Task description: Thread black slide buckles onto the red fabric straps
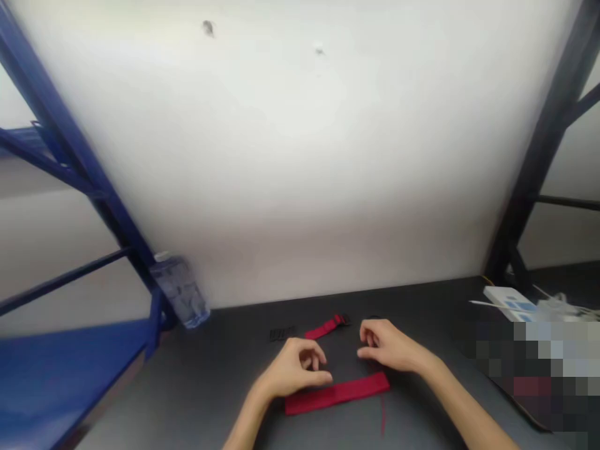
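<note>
Both my hands hover low over a dark grey table [422, 312]. My left hand [295, 369] has its fingers curled in a pinch just above a flat red fabric strip [342, 392]. My right hand [391, 347] is curled too, close beside it, above the strip's right end. What either pinch holds is too small to make out. A narrower red strap with a dark buckle end [328, 326] lies just beyond the hands. A loose red thread [383, 415] trails down from the wide strip.
A small black part [282, 334] lies left of the strap. A clear plastic container [180, 290] stands by the blue shelf frame [84, 169] at the left. A white-and-blue box [510, 303] and a blurred-out patch sit at right. A white wall rises behind.
</note>
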Motion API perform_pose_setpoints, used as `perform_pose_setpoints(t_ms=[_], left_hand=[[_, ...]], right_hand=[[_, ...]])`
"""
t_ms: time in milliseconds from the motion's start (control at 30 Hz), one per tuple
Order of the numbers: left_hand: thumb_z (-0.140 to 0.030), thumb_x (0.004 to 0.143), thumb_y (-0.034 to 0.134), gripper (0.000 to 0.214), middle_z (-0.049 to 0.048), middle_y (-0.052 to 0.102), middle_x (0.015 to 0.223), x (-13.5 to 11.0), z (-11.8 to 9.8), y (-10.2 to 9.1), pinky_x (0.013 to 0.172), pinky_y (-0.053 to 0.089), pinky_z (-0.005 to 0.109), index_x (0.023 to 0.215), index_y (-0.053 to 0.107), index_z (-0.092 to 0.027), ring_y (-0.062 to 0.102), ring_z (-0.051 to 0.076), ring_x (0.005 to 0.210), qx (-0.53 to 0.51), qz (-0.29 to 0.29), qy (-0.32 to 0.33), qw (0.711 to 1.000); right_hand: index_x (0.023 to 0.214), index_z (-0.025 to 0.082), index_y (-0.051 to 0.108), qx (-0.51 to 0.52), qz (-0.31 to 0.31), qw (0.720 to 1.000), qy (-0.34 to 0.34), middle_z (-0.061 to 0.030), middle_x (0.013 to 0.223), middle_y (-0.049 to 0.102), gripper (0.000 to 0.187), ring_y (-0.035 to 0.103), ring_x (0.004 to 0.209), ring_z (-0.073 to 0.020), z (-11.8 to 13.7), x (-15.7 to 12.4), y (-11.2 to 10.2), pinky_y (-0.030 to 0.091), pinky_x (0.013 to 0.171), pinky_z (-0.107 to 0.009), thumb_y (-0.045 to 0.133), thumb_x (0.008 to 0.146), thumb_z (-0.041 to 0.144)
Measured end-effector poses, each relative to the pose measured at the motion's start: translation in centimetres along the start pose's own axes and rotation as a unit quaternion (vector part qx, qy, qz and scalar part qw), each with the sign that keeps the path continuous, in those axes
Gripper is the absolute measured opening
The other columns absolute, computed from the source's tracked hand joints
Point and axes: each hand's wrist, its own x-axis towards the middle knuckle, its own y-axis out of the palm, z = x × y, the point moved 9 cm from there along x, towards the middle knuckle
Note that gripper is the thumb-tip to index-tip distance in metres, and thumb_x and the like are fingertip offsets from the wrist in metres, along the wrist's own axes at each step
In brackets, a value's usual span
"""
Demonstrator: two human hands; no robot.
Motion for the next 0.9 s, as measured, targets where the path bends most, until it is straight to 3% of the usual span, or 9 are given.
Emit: perform_pose_setpoints(t_ms=[33,100,167,233,333,533,633,800,900], left_hand=[[-0.044,0.071,0.073,0.035,-0.0012,0.057,0.062,0.1,0.2,-0.5,0.049,0.031,0.021,0.083,0.069,-0.012,0.045,0.01,0.054,-0.003,-0.03,-0.002,1.0],[-0.044,0.076,0.068,0.033,-0.0006,0.056,0.06,0.3,0.5,-1.6,0.051,0.033,0.021,0.079,0.069,-0.012,0.046,0.011,0.055,0.007,-0.09,0.001,0.996],[-0.045,0.079,0.065,0.033,0.0005,0.058,0.061,0.4,0.7,-2.3,0.053,0.034,0.022,0.076,0.069,-0.012,0.047,0.012,0.057,0.019,-0.13,0.007,0.991],[-0.046,0.08,0.063,0.035,0.0011,0.059,0.063,0.5,0.8,-2.6,0.054,0.035,0.022,0.075,0.07,-0.012,0.047,0.012,0.058,0.027,-0.146,0.011,0.989],[-0.047,0.083,0.059,0.038,0.0016,0.06,0.063,0.5,0.7,-2.7,0.054,0.034,0.023,0.074,0.07,-0.012,0.048,0.013,0.058,0.041,-0.148,0.014,0.988],[-0.047,0.088,0.051,0.042,0.0017,0.062,0.061,0.7,0.8,-2.1,0.055,0.034,0.023,0.071,0.069,-0.012,0.05,0.013,0.057,0.069,-0.132,0.016,0.989],[-0.046,0.09,0.048,0.044,0.0023,0.064,0.062,0.8,0.9,-1.3,0.055,0.035,0.023,0.071,0.068,-0.013,0.053,0.014,0.057,0.067,-0.103,0.017,0.992],[-0.045,0.093,0.045,0.045,0.0023,0.065,0.063,1.0,0.9,-0.8,0.056,0.037,0.023,0.071,0.067,-0.013,0.054,0.014,0.057,0.051,-0.101,0.019,0.993],[-0.047,0.093,0.043,0.048,0.0029,0.066,0.064,1.1,0.8,-0.3,0.058,0.039,0.023,0.071,0.067,-0.012,0.056,0.013,0.059,0.006,-0.085,0.027,0.996]], right_hand=[[0.096,0.02,0.062,-0.02,-0.056,0.998,-0.007,-0.0028,0.087,0.063,0.018,0.059,0.079,-0.0173,0.5,0.4,-0.5,0.044,0.071,-0.027,0.064,0.083,0.033],[0.117,0.021,0.057,-0.054,-0.114,0.991,-0.036,-0.0075,0.109,0.062,0.03,0.06,0.095,-0.0203,1.7,1.1,-0.4,0.045,0.085,-0.03,0.055,0.087,0.024],[0.133,0.022,0.048,-0.092,-0.113,0.987,-0.065,-0.0107,0.126,0.054,0.045,0.056,0.109,-0.023,2.7,2.0,0.5,0.044,0.091,-0.032,0.049,0.089,0.016],[0.136,0.023,0.047,-0.116,-0.112,0.984,-0.079,-0.0113,0.132,0.051,0.049,0.051,0.117,-0.0255,3.3,2.5,1.1,0.043,0.095,-0.035,0.047,0.088,0.011],[0.127,0.022,0.054,-0.121,-0.119,0.981,-0.098,-0.0114,0.127,0.054,0.042,0.05,0.116,-0.0273,4.0,2.6,1.1,0.042,0.097,-0.038,0.051,0.087,0.011],[0.094,0.021,0.061,-0.082,-0.117,0.985,-0.099,-0.0054,0.094,0.063,0.011,0.055,0.096,-0.0239,4.6,1.8,0.3,0.045,0.084,-0.034,0.061,0.084,0.015],[0.096,0.021,0.061,-0.042,-0.122,0.987,-0.099,-0.0046,0.094,0.063,0.017,0.055,0.094,-0.0231,4.8,1.5,0.5,0.045,0.084,-0.034,0.062,0.082,0.012],[0.114,0.022,0.059,0.05,-0.149,0.977,-0.143,-0.0062,0.107,0.06,0.037,0.054,0.103,-0.0234,6.0,0.4,0.3,0.044,0.093,-0.037,0.057,0.081,0.005],[0.111,0.023,0.061,0.117,-0.155,0.969,-0.153,-0.0053,0.106,0.059,0.037,0.057,0.094,-0.0208,6.6,-0.1,0.0,0.047,0.086,-0.034,0.055,0.08,0.004]])
